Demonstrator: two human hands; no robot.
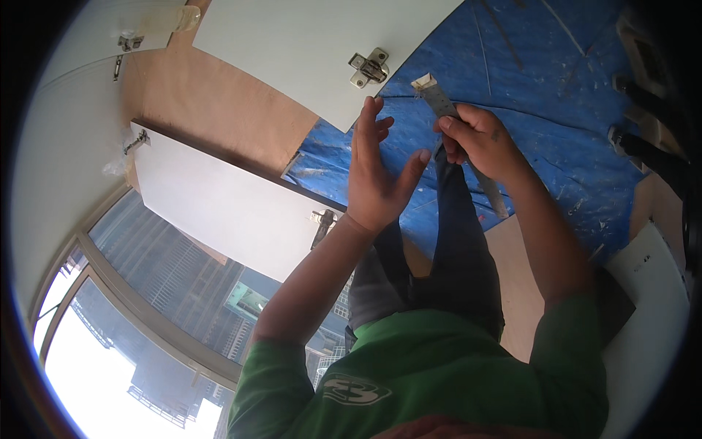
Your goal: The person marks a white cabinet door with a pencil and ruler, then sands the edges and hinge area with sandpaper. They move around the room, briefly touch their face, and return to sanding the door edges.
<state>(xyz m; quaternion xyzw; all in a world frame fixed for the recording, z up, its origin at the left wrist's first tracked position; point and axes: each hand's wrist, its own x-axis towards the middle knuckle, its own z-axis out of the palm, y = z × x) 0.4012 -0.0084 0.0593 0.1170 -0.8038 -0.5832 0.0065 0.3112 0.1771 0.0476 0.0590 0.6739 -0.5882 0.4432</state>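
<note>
Measuring at a white cabinet door [292, 44] on the blue tarp [556, 110].
Right hand [479, 139]: fingers clamped on a steel ruler [446, 110], tip near the door's metal hinge [368, 67]. Left hand [373, 172]: fingers spread, empty, beside the ruler. Likely next: laying the ruler flat and square to the edge.
</note>
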